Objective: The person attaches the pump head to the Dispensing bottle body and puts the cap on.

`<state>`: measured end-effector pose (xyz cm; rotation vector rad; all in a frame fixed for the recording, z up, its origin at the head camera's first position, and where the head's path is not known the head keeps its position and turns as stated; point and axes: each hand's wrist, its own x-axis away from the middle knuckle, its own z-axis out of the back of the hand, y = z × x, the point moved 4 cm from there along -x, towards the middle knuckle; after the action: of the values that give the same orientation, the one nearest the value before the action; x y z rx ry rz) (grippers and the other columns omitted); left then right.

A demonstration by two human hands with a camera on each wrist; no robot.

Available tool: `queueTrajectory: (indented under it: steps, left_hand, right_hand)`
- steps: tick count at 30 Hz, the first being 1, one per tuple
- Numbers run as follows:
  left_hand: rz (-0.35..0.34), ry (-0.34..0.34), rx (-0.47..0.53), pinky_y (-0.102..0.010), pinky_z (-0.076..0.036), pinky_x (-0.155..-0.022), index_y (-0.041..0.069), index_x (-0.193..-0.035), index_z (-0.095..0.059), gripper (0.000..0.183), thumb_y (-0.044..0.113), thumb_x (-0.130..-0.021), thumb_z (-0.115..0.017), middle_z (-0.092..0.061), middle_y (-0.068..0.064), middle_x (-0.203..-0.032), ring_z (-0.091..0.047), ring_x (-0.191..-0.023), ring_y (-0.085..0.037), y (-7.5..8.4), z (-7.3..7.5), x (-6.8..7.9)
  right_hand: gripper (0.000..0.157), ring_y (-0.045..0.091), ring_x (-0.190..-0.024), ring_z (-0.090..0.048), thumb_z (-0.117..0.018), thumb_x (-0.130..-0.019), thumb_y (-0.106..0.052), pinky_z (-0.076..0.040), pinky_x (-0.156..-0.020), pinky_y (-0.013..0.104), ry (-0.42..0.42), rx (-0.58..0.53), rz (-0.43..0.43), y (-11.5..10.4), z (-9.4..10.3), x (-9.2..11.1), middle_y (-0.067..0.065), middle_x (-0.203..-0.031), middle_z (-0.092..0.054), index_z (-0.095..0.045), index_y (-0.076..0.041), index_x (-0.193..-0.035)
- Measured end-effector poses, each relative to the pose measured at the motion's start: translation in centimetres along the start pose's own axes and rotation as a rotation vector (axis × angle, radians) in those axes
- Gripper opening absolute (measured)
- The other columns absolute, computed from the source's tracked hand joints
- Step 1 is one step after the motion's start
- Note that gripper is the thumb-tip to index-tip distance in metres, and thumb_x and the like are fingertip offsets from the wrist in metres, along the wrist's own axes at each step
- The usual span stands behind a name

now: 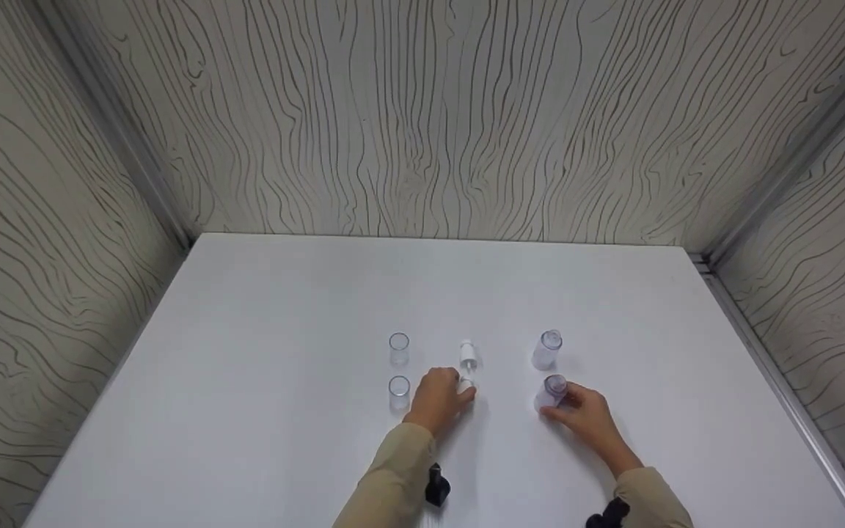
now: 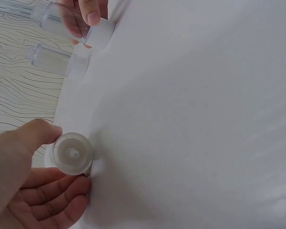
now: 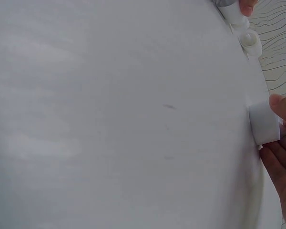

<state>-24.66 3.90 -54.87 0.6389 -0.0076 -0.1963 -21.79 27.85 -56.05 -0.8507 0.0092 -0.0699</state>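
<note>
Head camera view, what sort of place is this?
Probably a small enclosed work booth, though its exact use isn't clear: a white tabletop sits among wood-grain-patterned panels on three sides, with grey corner strips where the panels meet.

White counter (image 1: 268, 337): left hand (image 1: 437, 402) holds white pump (image 1: 466, 383); right hand (image 1: 588, 419) grips clear bottle (image 1: 551, 392); two clear cups (image 1: 399, 396) left of both.

A small booth-like workstation, shown by pale wall panels with dark wood-grain lines (image 1: 408, 117), grey metal corner strips (image 1: 108, 121) and a smooth white surface (image 1: 283, 308).
</note>
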Motion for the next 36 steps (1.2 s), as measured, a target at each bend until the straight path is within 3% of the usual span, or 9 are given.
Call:
queueTrajectory:
  steps: [3, 10, 21, 30, 36]
  left_hand:
    - [0.025, -0.021, 0.013, -0.020, -0.037, -0.053, -0.003, -0.089, -0.070, 0.028, 0.025, -0.085, -0.072, -0.068, -0.009, -0.076, -0.044, -0.062, -0.010, 0.0, 0.0, 0.0]
    - [0.008, -0.003, 0.005, -0.023, -0.040, -0.054, -0.003, -0.084, -0.070, 0.026, 0.023, -0.085, -0.071, -0.068, -0.010, -0.074, -0.042, -0.062, -0.010, -0.1, 0.2, -0.1]
    - [0.134, -0.063, 0.245, -0.020, -0.043, -0.058, -0.001, -0.092, -0.072, 0.019, 0.016, -0.084, -0.070, -0.069, -0.005, -0.080, -0.049, -0.067, -0.009, -0.4, 0.9, 0.0]
    - [0.134, -0.051, 0.271, -0.025, -0.053, -0.068, -0.002, -0.101, -0.071, 0.026, 0.018, -0.085, -0.071, -0.070, -0.007, -0.089, -0.053, -0.074, -0.009, -0.6, 1.2, 0.2]
    - [0.123, -0.038, 0.277, -0.026, -0.054, -0.072, -0.001, -0.104, -0.070, 0.027, 0.020, -0.086, -0.070, -0.069, -0.006, -0.090, -0.053, -0.077, -0.009, -0.4, 1.4, 0.2]
  right_hand:
    - [0.049, 0.037, -0.109, -0.066, -0.082, -0.072, -0.009, -0.055, -0.097, 0.042, 0.002, 0.002, 0.002, 0.0, 0.0, 0.0, 0.025, -0.115, -0.069, -0.064, 0.009, -0.114]
    - [0.047, 0.034, -0.105, -0.067, -0.082, -0.073, -0.009, -0.056, -0.095, 0.042, 0.013, 0.004, -0.008, -0.1, 0.1, -0.1, 0.023, -0.112, -0.070, -0.065, 0.007, -0.113]
    - [0.040, 0.016, -0.095, -0.067, -0.082, -0.070, -0.003, -0.059, -0.087, 0.024, 0.054, -0.076, 0.056, -1.1, -0.5, -0.6, 0.020, -0.107, -0.071, -0.067, 0.006, -0.106]
    - [0.040, -0.001, -0.091, -0.059, -0.082, -0.071, -0.002, -0.058, -0.087, 0.022, 0.036, -0.139, 0.095, -1.9, -1.3, -0.8, 0.018, -0.107, -0.070, -0.067, 0.004, -0.108]
    - [0.038, -0.007, -0.090, -0.055, -0.081, -0.071, -0.001, -0.059, -0.087, 0.023, 0.042, -0.143, 0.138, -2.4, -1.9, -0.8, 0.015, -0.105, -0.069, -0.067, 0.002, -0.106]
